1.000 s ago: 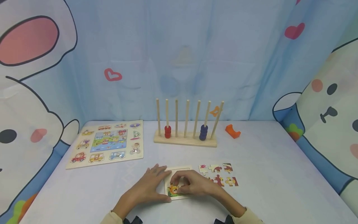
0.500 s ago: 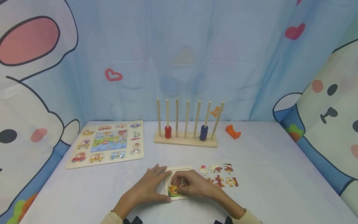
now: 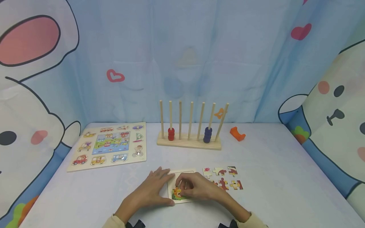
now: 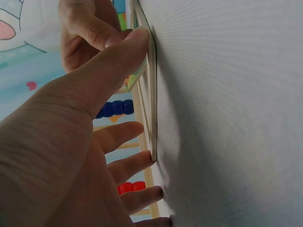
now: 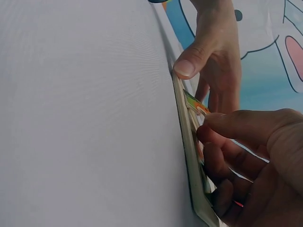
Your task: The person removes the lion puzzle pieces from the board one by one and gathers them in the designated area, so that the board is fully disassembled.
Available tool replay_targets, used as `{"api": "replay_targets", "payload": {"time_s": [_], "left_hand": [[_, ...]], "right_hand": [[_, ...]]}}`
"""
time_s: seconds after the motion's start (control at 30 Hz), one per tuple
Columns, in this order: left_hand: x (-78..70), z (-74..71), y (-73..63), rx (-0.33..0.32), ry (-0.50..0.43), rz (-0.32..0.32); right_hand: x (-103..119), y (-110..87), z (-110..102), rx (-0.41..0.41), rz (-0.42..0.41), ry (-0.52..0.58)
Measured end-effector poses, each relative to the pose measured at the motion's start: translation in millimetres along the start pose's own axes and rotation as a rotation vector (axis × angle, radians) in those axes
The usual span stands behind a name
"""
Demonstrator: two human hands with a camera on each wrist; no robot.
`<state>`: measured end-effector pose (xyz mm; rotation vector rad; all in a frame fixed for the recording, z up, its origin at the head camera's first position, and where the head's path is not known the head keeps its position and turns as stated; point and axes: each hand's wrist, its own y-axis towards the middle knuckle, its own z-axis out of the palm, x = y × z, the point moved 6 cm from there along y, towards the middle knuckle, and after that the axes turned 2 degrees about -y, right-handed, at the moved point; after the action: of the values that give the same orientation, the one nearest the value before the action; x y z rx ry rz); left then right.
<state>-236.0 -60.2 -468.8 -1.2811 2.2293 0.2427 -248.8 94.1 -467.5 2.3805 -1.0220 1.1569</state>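
Puzzle tray [image 3: 182, 171] lying between left hand [image 3: 155, 188] and right hand [image 3: 196, 186]

A blue curtain [image 3: 185, 38] printed with hearts and white animals is hanging well behind the tray, and a pale table [image 3: 285, 167] is spreading out under it. To the tray's left and farther back, a picture board [image 3: 111, 145] is lying flat, showing vehicles around a blue scene. Behind the tray, a wooden rack [image 3: 188, 144] is standing with its seven posts.

At the tray's left side, the left hand is keeping its fingers straight and spread, its thumb touching the near edge. Over the tray's near part, the right hand is curling its fingers and pinching a piece between thumb and fingertip. The tray itself is resting on the table.

Behind the tray, red beads [image 3: 171, 134] and blue beads [image 3: 207, 135] are sitting on separate rack posts. Behind and to the tray's right, an orange block [image 3: 237, 134] is lying. Just right of the tray, loose pieces [image 3: 223, 184] are lying in two rows, one partly hiding behind the right hand. The pinched piece [image 5: 195, 103], green and orange, is tilting at the tray's near left corner.
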Motion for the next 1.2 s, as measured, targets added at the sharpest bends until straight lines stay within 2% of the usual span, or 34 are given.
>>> {"api": "replay_targets", "payload": {"time_s": [0.5, 0.9, 1.2], "left_hand": [[-2.7, -1.6, -2.6, -0.010, 0.005, 0.027], [-3.3, -2.4, -2.7, -0.014, 0.001, 0.031], [-2.6, -1.7, -1.9, -0.006, -0.013, 0.026]], "right_hand": [[1.7, -3.0, -5.1, 0.001, -0.008, -0.006], [0.6, -3.7, -4.6, 0.014, 0.007, 0.051], [-3.8, -3.2, -7.5, 0.020, -0.023, 0.115]]}}
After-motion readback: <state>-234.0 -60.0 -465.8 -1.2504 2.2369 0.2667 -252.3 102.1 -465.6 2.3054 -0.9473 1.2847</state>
